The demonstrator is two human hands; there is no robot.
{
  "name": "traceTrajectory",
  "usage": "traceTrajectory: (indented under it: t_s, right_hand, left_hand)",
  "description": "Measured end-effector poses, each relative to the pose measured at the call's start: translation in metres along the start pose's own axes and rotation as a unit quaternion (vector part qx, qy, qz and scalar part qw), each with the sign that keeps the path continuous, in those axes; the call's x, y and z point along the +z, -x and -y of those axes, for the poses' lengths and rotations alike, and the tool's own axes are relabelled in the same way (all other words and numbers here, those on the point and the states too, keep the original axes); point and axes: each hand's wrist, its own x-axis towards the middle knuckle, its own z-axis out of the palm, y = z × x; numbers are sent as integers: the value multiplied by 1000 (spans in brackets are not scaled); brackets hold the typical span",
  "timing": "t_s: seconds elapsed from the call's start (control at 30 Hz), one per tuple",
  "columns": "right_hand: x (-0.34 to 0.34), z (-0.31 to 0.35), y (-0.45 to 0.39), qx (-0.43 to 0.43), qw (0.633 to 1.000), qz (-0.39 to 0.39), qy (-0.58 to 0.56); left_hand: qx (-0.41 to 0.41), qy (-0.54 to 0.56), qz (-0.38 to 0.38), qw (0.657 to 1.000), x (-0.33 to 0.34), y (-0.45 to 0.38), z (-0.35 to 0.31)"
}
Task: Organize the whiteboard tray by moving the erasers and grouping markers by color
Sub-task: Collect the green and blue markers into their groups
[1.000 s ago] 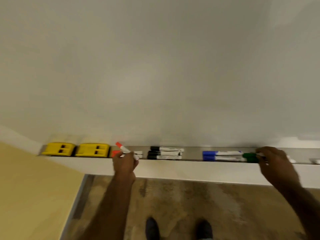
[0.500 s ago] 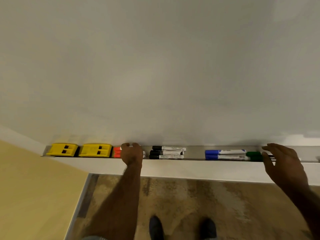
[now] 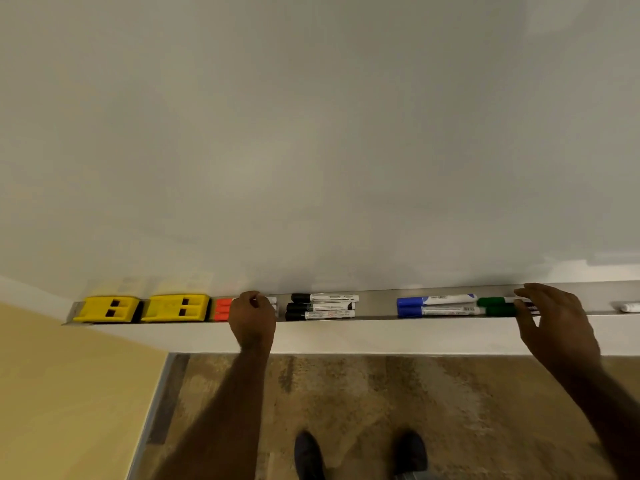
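I judge the step in hand to be settling the last markers into their colour groups. My left hand (image 3: 252,315) sits curled over the barrels of the red markers (image 3: 222,309), lower left of centre in the frame; their orange-red caps show just left of my knuckles, hard against the second eraser. Whether the fingers pinch a barrel or only press on it I cannot tell, since the back of the hand hides them. My right hand (image 3: 550,315), at lower right, has fingers spread and flat over the green markers (image 3: 493,305), holding nothing.

The tray (image 3: 375,303) runs across the lower third of the frame. From the left: two yellow erasers (image 3: 138,309) side by side, reds, three black markers (image 3: 320,306), two blue markers (image 3: 433,305), greens touching the blue ends. One white thing (image 3: 628,307) lies alone at far right; I cannot tell what it is.

To finish well I would push the reds flat and parallel, caps aligned, then nudge the greens right to leave a gap from the blues.

A second ago my left hand held a red marker tilted up above the tray, and my right pinched a green one. Now the red lies down in the tray, and the right hand has let go.
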Motion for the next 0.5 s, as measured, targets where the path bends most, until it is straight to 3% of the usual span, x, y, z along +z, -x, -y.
traceTrajectory:
  t_s: [0.1, 0.23, 0.5]
  right_hand:
    - [-1, 0, 0, 25, 999, -14, -18]
    - [-10, -11, -1, 76, 996, -44, -29]
    - [-51, -67, -11, 217, 973, -80, -18]
  left_hand:
    - [64, 7, -12, 998, 1, 14, -12]
    - [204, 32, 35, 978, 20, 47, -50]
    - [455, 88, 163, 871, 77, 125, -149]
